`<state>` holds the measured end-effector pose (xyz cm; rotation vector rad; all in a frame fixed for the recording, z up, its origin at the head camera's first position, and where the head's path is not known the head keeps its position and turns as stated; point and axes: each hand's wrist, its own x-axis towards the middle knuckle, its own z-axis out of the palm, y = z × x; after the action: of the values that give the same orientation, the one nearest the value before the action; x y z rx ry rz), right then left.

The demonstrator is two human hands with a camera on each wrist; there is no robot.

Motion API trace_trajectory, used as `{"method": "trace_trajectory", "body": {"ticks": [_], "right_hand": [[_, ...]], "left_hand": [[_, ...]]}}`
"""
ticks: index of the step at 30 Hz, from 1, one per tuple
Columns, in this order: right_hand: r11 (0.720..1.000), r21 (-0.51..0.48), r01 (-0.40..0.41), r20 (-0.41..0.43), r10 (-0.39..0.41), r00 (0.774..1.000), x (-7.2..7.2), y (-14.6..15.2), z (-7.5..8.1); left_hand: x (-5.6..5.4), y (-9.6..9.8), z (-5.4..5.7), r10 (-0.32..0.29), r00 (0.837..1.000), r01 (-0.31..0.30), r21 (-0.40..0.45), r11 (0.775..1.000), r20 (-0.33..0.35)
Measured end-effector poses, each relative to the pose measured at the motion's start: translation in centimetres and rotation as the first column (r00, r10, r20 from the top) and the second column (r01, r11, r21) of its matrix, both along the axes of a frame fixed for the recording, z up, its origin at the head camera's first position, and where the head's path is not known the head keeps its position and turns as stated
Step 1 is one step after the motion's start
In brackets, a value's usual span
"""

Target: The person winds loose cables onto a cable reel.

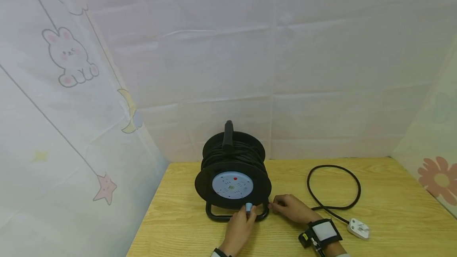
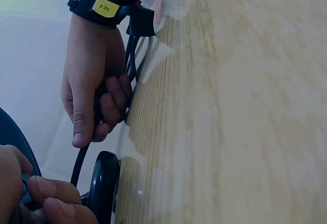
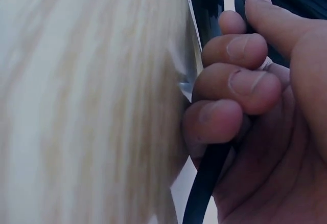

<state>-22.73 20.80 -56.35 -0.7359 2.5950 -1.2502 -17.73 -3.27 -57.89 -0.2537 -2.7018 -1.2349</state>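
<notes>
A black cable reel (image 1: 202,185) stands upright on the table, with a round light-blue socket face (image 1: 223,185) in front and dark cable wound behind it. My left hand (image 1: 238,230) pinches the light-blue crank knob (image 1: 248,207) at the lower edge of the front disc. Just right of the reel's foot, my right hand (image 1: 293,208) grips the black cable (image 3: 207,183). In the right wrist view its fingers curl round the cable, which runs through the palm. The left wrist view shows the cable stretching from that hand toward the reel.
Loose cable (image 1: 359,189) lies in a loop at the right, ending in a white plug (image 1: 358,228). The reel's tubular foot (image 1: 217,217) rests on the wooden table (image 1: 171,209). Its black carrying handle (image 1: 228,136) points up. Printed sheeting (image 1: 221,70) hangs behind and at both sides.
</notes>
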Motion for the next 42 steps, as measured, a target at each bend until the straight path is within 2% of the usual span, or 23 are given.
{"method": "trace_trajectory", "body": {"ticks": [2,4,8,9,11,15,19,21,22,24,26,28,33,38,42], "right_hand": [[1.0,-0.001,0.002,-0.001,-0.002,1.0,0.1,0.0,0.1],[1.0,0.005,0.005,-0.006,-0.005,1.0,0.1,0.0,0.1],[1.0,0.016,0.008,-0.003,-0.008,1.0,0.0,0.1,0.0],[1.0,0.019,0.008,-0.003,-0.008,1.0,0.0,0.1,0.0],[1.0,0.024,0.009,-0.003,-0.009,1.0,0.0,0.1,-0.1],[0.999,0.034,0.011,-0.007,-0.01,1.0,-0.1,0.2,-0.2],[0.999,0.045,0.02,-0.01,-0.02,1.0,-0.2,0.2,-0.3],[0.998,0.05,0.025,-0.011,-0.025,1.0,-0.3,0.3,-0.4],[0.998,0.051,0.027,-0.01,-0.026,1.0,-0.3,0.3,-0.4],[0.998,0.05,0.028,-0.008,-0.027,1.0,-0.3,0.3,-0.4],[0.998,0.049,0.028,-0.006,-0.028,1.0,-0.3,0.3,-0.4],[0.998,0.049,0.029,-0.004,-0.029,1.0,-0.3,0.3,-0.4],[0.998,0.049,0.032,-0.004,-0.031,0.999,-0.2,0.3,-0.4],[0.998,0.051,0.033,-0.011,-0.032,0.999,-0.1,0.3,-0.3],[0.998,0.049,0.034,-0.016,-0.034,0.999,0.0,0.3,-0.2]], "left_hand": [[0.2,-0.1,0.3,-0.01,1.0,0.01,-0.017,1.0,-0.025],[0.4,-0.1,0.7,-0.02,1.0,0.02,-0.016,1.0,-0.012],[0.3,-0.2,0.5,-0.02,1.0,0.02,-0.019,1.0,0.009],[0.4,-0.3,0.8,-0.021,0.999,0.021,-0.004,1.0,0.028],[0.2,-0.3,0.2,-0.015,1.0,0.015,-0.008,1.0,0.009],[-0.1,-0.4,-0.3,-0.014,1.0,0.014,-0.009,1.0,-0.014],[-0.1,-0.5,0.1,-0.018,0.998,0.018,0.003,1.0,0.056],[-0.4,-0.5,-0.3,-0.002,0.997,0.004,-0.016,1.0,0.082],[-0.5,-0.5,-0.2,0.004,0.994,-0.003,-0.011,1.0,0.105],[-0.6,-0.6,-0.6,0.007,0.996,-0.005,-0.016,1.0,0.09],[-0.9,-0.6,-1.5,0.018,0.999,-0.017,-0.025,1.0,0.045],[-0.9,-0.7,-1.8,0.017,0.999,-0.016,-0.025,1.0,0.032],[-1.1,-0.9,-2.3,0.025,0.999,-0.023,-0.044,0.999,0.048],[-0.6,-1.1,-1.8,0.007,1.0,-0.007,-0.036,0.999,-0.008],[-0.2,-1.2,-0.9,-0.004,1.0,0.004,-0.003,1.0,0.002]]}}
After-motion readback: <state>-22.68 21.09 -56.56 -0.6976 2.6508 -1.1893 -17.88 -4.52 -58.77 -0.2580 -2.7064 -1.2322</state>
